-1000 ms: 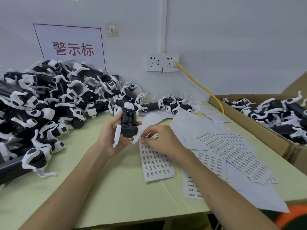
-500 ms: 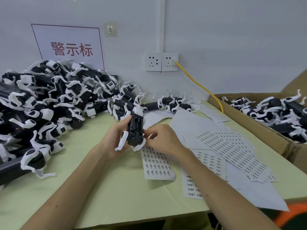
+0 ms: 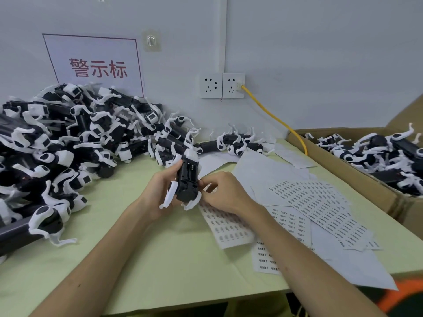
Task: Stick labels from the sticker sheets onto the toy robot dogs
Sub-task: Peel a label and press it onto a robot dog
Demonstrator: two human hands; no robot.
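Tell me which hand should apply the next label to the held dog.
Right, probably. The left hand is busy gripping the toy dog, underside up; the right hand rests its fingertips at the dog's side, above the sticker sheet.

You hold one dog [image 3: 187, 179] upright in your left hand [image 3: 155, 193], underside toward you: a black body with a ribbed recess, white legs curling out at top and bottom. Your right hand [image 3: 225, 193] pinches at its lower right edge, just above a sheet [image 3: 226, 228] of small printed labels lying flat on the counter [image 3: 160, 259]. More sheets [image 3: 318, 204] overlap to the right, some blank. A pile [image 3: 68, 145] of black-and-white dogs lies tangled at the left against the wall. Other dogs [image 3: 377, 156] fill the box [image 3: 343, 167] at the right.
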